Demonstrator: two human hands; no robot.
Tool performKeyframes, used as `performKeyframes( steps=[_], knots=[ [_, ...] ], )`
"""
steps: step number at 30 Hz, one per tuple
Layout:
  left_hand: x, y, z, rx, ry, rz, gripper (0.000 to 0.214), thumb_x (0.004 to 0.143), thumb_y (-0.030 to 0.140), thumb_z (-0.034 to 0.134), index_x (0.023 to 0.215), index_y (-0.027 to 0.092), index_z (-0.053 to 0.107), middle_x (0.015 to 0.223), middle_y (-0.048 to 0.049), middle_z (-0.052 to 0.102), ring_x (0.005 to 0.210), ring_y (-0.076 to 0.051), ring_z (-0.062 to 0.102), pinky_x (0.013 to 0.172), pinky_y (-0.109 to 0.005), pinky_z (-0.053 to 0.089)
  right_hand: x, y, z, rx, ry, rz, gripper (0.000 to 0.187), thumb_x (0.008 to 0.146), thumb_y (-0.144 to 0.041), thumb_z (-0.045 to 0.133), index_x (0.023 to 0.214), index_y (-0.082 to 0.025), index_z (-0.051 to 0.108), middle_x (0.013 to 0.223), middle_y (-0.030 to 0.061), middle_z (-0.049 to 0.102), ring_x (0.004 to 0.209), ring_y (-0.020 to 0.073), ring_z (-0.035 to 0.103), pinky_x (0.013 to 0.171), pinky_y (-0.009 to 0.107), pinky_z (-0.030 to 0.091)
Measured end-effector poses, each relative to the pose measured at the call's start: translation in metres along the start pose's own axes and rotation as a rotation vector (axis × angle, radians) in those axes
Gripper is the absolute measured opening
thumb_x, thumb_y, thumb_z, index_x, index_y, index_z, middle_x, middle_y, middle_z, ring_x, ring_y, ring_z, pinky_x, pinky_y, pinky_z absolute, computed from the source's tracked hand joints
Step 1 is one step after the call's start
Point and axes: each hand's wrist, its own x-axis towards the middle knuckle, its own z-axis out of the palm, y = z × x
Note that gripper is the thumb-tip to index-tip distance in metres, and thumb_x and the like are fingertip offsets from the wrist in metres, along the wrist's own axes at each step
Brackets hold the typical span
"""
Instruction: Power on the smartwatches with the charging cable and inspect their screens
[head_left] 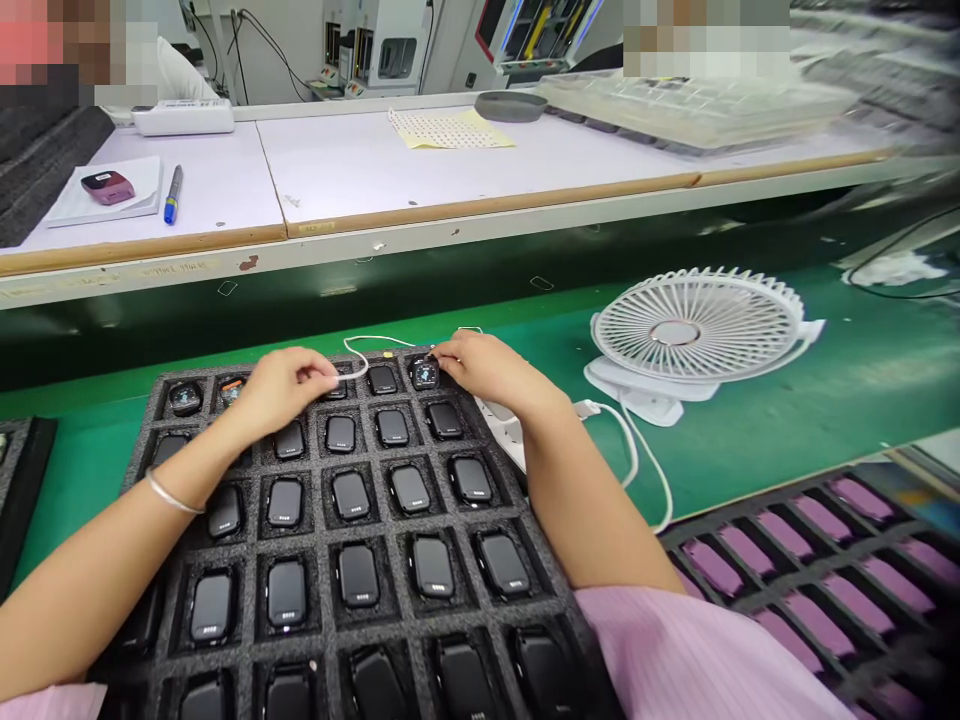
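Observation:
A dark foam tray (315, 545) holds rows of black smartwatches (351, 496), each in its own square pocket. My left hand (289, 388) is over the tray's far row, pinching the end of a thin white cable (363, 360) above a watch it partly covers. At the far right corner, the fingers of my right hand (487, 366) are closed at the edge of a smartwatch with a lit screen (425, 373); their exact grip is partly hidden. Another lit smartwatch (184, 397) sits in the far left pocket.
A white fan (697, 325) stands on the green mat at right. A white power strip (504, 425) lies beside the tray, partly behind my right arm. Another tray with purple pieces (821, 520) is at lower right. A raised white shelf (337, 180) runs across the back.

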Motion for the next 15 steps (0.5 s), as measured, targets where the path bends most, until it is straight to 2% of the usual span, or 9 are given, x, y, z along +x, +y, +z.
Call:
performKeyframes(
  steps=[2,4,7,10,13,15],
  knots=[
    [0.006,0.006,0.015,0.231,-0.067,0.097,0.008,0.083,0.024,0.065,0.082,0.019,0.072,0.088,-0.005,0.073,0.088,-0.023,0.063,0.084,-0.038,0.045,-0.001,0.0,0.001,0.01,-0.007,0.021,0.033,0.094,-0.016,0.041,0.096,-0.016,0.074,0.09,0.0105,0.065,0.087,0.0226,0.06,0.072,0.027,0.039],
    [0.01,0.007,0.021,0.426,-0.099,0.129,0.006,0.084,0.02,0.065,0.082,0.02,0.071,0.089,-0.0046,0.073,0.092,-0.025,0.061,0.088,-0.042,0.042,-0.002,0.001,0.002,0.026,0.002,0.031,0.033,0.094,-0.016,0.041,0.099,-0.016,0.074,0.092,0.0107,0.065,0.089,0.0225,0.06,0.073,0.028,0.039],
    [0.01,0.007,0.016,0.596,-0.143,0.15,0.007,0.087,0.022,0.066,0.091,0.021,0.072,0.098,-0.0054,0.074,0.097,-0.027,0.06,0.087,-0.042,0.041,-0.003,0.002,0.004,0.04,0.019,0.017,0.033,0.095,-0.016,0.041,0.099,-0.016,0.074,0.094,0.0108,0.064,0.09,0.0219,0.06,0.076,0.027,0.039],
    [0.008,0.012,0.011,0.809,-0.162,0.247,0.02,0.087,0.02,0.066,0.106,0.019,0.069,0.111,-0.01,0.071,0.107,-0.031,0.058,0.089,-0.044,0.041,-0.003,0.002,0.003,0.019,0.027,0.002,0.032,0.094,-0.014,0.042,0.096,-0.015,0.074,0.094,0.011,0.065,0.089,0.0216,0.06,0.076,0.027,0.039],
    [0.008,0.022,0.012,0.984,-0.181,0.338,0.021,0.087,0.014,0.06,0.106,0.015,0.068,0.108,-0.0146,0.072,0.108,-0.032,0.058,0.1,-0.05,0.037,-0.003,0.0,0.001,-0.005,0.042,-0.001,0.033,0.094,-0.013,0.042,0.093,-0.015,0.075,0.093,0.0115,0.066,0.087,0.0214,0.06,0.075,0.028,0.039],
    [0.01,0.024,0.012,0.972,-0.183,0.321,0.022,0.086,0.015,0.059,0.106,0.014,0.068,0.103,-0.0156,0.073,0.106,-0.033,0.061,0.103,-0.051,0.036,-0.003,-0.001,0.0,-0.011,0.058,0.007,0.033,0.094,-0.014,0.042,0.092,-0.016,0.075,0.094,0.0115,0.067,0.087,0.0216,0.061,0.073,0.028,0.039]
  ],
)
